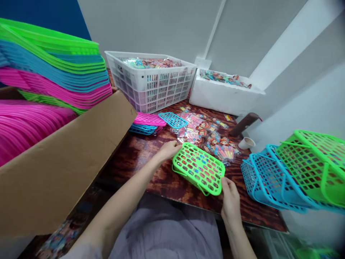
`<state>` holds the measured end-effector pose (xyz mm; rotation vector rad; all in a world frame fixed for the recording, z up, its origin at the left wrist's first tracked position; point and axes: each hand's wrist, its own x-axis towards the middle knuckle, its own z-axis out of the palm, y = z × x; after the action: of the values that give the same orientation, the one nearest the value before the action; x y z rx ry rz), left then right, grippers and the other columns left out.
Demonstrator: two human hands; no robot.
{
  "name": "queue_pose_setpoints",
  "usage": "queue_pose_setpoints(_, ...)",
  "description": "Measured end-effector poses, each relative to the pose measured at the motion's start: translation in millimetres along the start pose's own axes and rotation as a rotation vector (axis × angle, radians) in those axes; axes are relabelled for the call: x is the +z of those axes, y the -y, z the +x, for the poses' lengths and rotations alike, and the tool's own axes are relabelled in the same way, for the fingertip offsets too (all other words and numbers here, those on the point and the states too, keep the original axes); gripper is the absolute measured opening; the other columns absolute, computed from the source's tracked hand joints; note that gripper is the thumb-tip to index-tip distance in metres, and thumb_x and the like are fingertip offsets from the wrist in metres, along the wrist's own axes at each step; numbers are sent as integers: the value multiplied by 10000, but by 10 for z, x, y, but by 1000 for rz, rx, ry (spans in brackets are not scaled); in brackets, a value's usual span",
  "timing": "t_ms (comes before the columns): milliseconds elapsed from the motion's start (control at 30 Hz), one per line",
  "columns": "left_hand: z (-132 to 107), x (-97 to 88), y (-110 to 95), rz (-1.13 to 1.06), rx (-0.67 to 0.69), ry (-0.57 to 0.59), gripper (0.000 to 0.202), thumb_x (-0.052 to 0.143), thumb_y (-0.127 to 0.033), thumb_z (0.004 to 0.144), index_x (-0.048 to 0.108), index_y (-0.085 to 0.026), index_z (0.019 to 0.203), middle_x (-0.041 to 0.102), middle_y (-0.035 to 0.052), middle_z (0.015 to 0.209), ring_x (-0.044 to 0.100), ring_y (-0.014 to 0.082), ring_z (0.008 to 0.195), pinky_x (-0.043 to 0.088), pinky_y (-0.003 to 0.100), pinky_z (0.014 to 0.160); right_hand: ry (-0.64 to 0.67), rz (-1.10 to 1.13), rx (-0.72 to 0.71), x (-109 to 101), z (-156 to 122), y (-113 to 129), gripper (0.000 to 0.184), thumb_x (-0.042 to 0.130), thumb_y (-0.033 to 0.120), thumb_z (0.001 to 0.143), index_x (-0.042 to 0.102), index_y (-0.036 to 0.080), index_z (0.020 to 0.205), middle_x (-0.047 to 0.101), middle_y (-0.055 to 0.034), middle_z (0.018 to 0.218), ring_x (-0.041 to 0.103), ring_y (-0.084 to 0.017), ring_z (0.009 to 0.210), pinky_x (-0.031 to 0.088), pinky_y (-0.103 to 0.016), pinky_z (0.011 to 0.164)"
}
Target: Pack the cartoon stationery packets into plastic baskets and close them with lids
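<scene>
A small green plastic basket with a lid full of oval holes rests on the dark wooden table in front of me. Colourful contents show through the holes, and its handles hang down along the near side. My left hand grips the far left corner of the lid, fingers closed at the edge. On the other end, my right hand holds the right edge between thumb and fingers. Just behind the basket lies a spread of small plastic-wrapped packets with cartoon figures.
Blue lids and pink lids lie left of the packets. A cardboard box with stacked baskets fills the left. Behind stand a white crate and foam box. Filled baskets and a paper cup are right.
</scene>
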<state>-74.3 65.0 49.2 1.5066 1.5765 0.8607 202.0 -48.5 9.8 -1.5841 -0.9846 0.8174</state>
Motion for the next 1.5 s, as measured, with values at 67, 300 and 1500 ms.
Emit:
queue_pose_setpoints(67, 51, 49, 8, -82, -14, 36, 263, 623, -345, 762, 481, -200, 593, 455, -48, 537, 430, 119, 535, 296, 222, 519, -16, 73, 29, 51, 148, 40, 418, 664, 573, 771, 599, 219, 983, 695, -67, 940, 668, -245, 864, 561, -361, 738)
queue_pose_setpoints(300, 0, 205, 128, -325, -60, 105, 384, 615, -503, 771, 458, -186, 620, 450, -53, 540, 423, 89, 499, 320, 201, 491, 11, 83, -15, 175, 369, 55, 429, 667, 518, 768, 628, 215, 1069, 681, -18, 765, 638, -200, 643, 524, -314, 570)
queue_pose_setpoints(1500, 227, 500, -620, 658, 414, 249, 299, 438, -319, 957, 659, -205, 791, 688, 66, 843, 637, 237, 849, 451, 329, 771, 487, -828, -629, 414, 967, 626, 313, 420, 318, 1007, 717, 231, 1058, 732, -57, 1120, 631, -219, 1034, 416, -366, 930)
